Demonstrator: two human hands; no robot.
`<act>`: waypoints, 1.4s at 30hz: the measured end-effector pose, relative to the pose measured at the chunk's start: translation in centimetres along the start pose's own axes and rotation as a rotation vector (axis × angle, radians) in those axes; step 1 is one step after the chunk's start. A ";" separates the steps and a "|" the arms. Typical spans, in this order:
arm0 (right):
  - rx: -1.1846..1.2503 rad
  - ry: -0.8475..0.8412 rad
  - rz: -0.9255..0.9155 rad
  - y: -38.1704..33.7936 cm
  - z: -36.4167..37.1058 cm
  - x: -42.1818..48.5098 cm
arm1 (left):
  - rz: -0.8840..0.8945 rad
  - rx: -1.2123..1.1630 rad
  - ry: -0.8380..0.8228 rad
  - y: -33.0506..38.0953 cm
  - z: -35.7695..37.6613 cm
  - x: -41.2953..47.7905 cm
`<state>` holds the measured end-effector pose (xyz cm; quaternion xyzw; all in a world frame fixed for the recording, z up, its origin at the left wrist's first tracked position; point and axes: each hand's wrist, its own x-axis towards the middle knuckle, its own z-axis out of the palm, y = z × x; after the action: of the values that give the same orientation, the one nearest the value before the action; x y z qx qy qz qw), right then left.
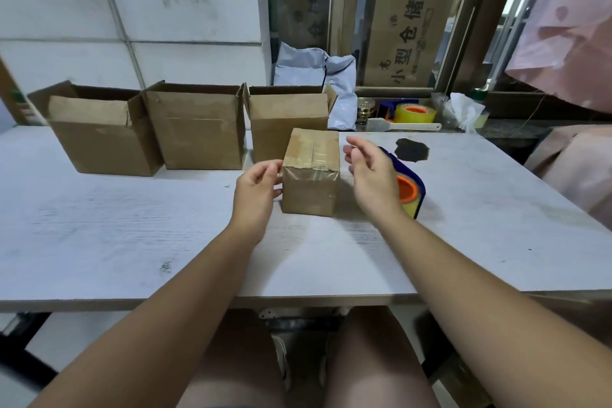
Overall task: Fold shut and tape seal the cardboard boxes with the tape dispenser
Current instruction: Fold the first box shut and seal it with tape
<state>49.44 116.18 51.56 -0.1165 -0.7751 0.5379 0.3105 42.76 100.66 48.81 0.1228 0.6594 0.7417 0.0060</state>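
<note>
A small closed cardboard box [311,175] stands mid-table, with clear tape along its top seam and over the near edge. My left hand [256,190] is at the box's left side, fingers loosely curled, fingertips touching or nearly touching its upper left corner. My right hand [371,172] hovers just right of the box with relaxed fingers, holding nothing. Behind that hand the blue tape dispenser [412,189] with an orange core lies on the table. Three open boxes stand in a row at the back: left [99,139], middle [198,132], right [281,116].
The white table [132,242] has a dark stain [412,150] at the back right. A second tape roll [415,113], a brush [404,126], a white bag [341,89] and crumpled tissue [463,111] sit on the ledge behind. Pink cloth [569,43] hangs at the right.
</note>
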 end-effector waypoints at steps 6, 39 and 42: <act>0.170 0.018 0.040 1.9 2.6 0.1 | 0.076 0.014 -0.139 0.9 -1.2 1.1; 0.466 -0.372 0.052 3.1 1.0 -0.2 | -0.061 -0.124 -0.456 0.5 -4.4 2.3; 0.441 -0.351 0.046 3.0 0.9 -0.3 | -0.051 -0.121 -0.450 0.5 -4.3 2.3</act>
<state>48.65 116.48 48.54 0.0313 -0.6785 0.7122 0.1771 39.82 96.80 49.24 0.2676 0.5986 0.7335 0.1791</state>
